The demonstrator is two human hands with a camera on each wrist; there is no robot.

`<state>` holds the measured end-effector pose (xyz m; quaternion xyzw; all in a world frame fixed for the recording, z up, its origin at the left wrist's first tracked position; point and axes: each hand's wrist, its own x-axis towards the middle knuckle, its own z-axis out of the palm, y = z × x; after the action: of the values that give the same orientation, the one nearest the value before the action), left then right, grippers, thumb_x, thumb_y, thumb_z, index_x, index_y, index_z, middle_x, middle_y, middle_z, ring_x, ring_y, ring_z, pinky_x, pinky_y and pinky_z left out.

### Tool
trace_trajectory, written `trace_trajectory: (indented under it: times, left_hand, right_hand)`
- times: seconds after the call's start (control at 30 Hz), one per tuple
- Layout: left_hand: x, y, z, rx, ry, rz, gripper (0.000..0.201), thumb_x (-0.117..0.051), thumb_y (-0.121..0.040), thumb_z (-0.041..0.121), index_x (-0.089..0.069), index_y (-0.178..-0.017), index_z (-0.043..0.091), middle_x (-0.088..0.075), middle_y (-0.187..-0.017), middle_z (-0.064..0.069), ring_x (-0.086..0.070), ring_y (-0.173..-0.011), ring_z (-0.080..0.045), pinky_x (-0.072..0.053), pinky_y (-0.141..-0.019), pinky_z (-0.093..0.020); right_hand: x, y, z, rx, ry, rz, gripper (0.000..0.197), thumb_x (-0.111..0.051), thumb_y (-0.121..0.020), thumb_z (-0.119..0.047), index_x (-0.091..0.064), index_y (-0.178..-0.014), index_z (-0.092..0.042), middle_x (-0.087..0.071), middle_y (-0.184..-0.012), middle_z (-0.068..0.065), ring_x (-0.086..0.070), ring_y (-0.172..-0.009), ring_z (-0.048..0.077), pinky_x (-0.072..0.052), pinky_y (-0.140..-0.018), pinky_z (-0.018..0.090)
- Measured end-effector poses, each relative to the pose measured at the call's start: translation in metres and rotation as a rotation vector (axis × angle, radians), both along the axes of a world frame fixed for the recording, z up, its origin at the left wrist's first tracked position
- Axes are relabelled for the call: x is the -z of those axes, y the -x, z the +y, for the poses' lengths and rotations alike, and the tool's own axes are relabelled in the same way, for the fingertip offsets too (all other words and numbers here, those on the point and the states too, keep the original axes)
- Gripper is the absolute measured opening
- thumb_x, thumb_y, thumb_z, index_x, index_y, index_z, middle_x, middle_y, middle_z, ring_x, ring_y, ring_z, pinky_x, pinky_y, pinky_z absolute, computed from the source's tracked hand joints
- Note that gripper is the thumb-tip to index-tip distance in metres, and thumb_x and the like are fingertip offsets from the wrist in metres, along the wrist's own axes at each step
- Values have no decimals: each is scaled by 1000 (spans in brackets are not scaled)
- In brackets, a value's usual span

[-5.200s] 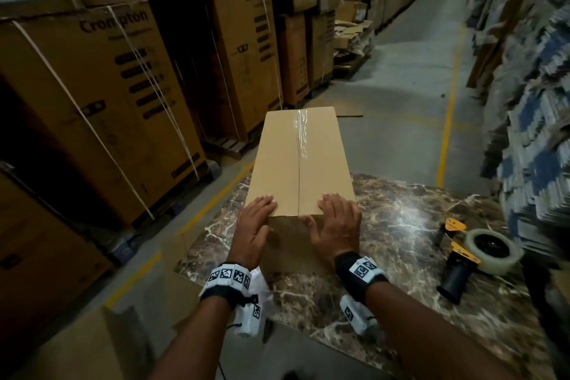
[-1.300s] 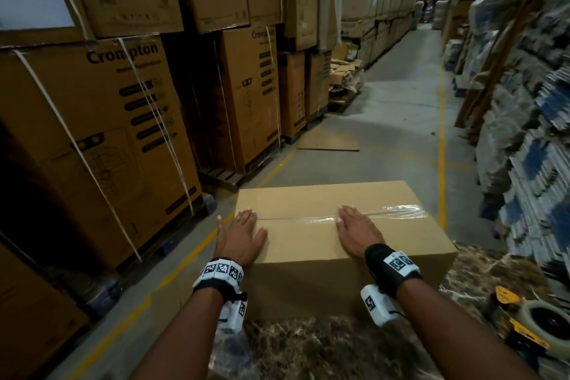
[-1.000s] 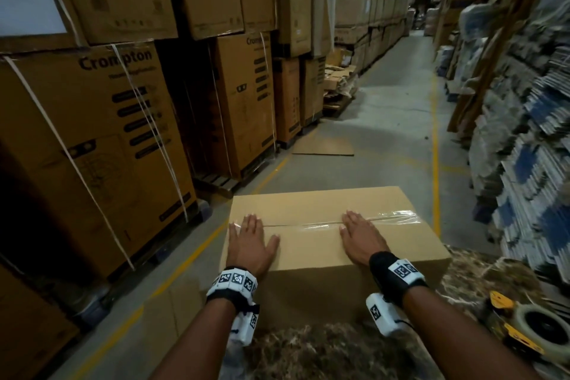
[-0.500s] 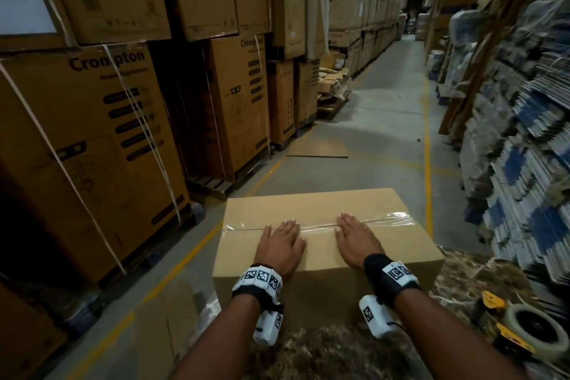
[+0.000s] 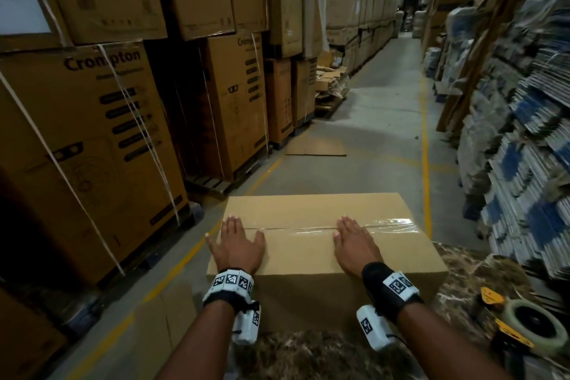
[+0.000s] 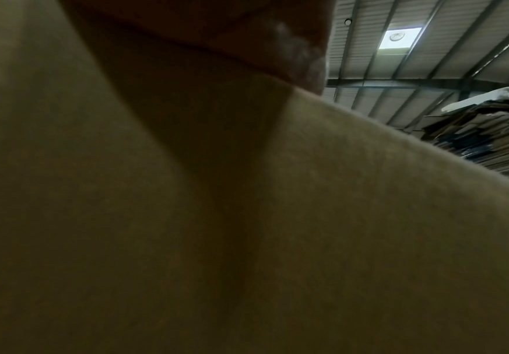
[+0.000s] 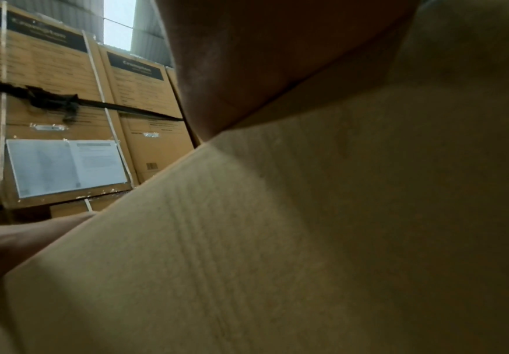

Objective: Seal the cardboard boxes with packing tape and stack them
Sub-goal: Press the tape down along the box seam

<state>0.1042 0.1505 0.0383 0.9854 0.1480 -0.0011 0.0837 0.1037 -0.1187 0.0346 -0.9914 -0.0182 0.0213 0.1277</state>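
A plain cardboard box (image 5: 308,210) lies crosswise on the marble table (image 5: 481,268), its left end past the table's edge. Clear packing tape (image 5: 391,223) runs along the top seam. My left hand (image 5: 236,241) lies flat on the top near the left end, fingers straight and spread. My right hand (image 5: 351,241) presses flat on the top right of the middle, fingertips at the taped seam. Both wrist views are filled by the box's side (image 6: 277,239) (image 7: 307,239), with a palm edge above.
A tape dispenser (image 5: 524,327) with yellow parts lies on the table at the right. Tall stacked cartons (image 5: 92,148) line the left side. Bundled flat cardboard (image 5: 524,163) fills the right. A flat sheet (image 5: 314,149) lies on the aisle floor ahead.
The box was turned from lengthwise to crosswise earlier. In the last half second my left hand slid from near the middle of the seam out to the left end. The right hand stayed put.
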Motion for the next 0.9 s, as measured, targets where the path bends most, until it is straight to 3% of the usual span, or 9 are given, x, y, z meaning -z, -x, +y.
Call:
trace_trajectory:
  times: [0.13,0.23,0.37,0.57,0.73,0.9]
  left_hand:
    - [-1,-1,-3,29,-68,14,79,-11,-101,61,-6,-164,14,2,-172,-5,3,-159,-21,9,-123,-61]
    - [0,4,-14,167,-79,-4,73,-11,-105,55,-4,-164,13,6,-171,-7,8,-158,-22,8,-126,-54]
    - [2,6,-50,315,-52,0,69,-13,-107,50,-5,-164,12,5,-171,-8,6,-158,-21,5,-128,-45]
    - [3,4,-73,335,-38,31,74,-14,-105,58,-4,-164,14,5,-172,-4,4,-158,-18,6,-128,-42]
    - [6,1,-66,329,10,-7,72,-18,-104,60,-12,-164,21,-3,-172,2,-2,-158,-14,3,-128,-45]
    - [5,2,-67,329,10,-27,72,-19,-104,59,-15,-164,19,-5,-172,2,-4,-158,-13,1,-128,-45]
  right_hand:
    - [2,3,4,0,-35,-33,58,-17,-112,-39,-9,-165,-14,-5,-173,4,-3,-159,17,0,-127,34]
    - [4,6,7,-62,-65,-86,58,-16,-112,-40,-7,-165,-16,-3,-173,3,0,-159,14,3,-128,31]
    - [4,8,5,-112,-109,-66,55,-20,-113,-38,-16,-164,-18,-13,-172,1,-9,-158,12,-1,-124,27]
    - [1,3,1,-141,-77,-26,53,-22,-113,-36,-22,-163,-18,-19,-171,-2,-13,-157,12,-3,-126,29]
    - [2,0,-16,-90,-109,-22,53,-25,-113,-36,-26,-163,-20,-21,-170,-3,-17,-156,11,-8,-128,31]
    - [-4,2,-70,104,-33,-69,53,-24,-113,-32,-25,-163,-16,-20,-171,0,-17,-157,15,-8,-127,32]
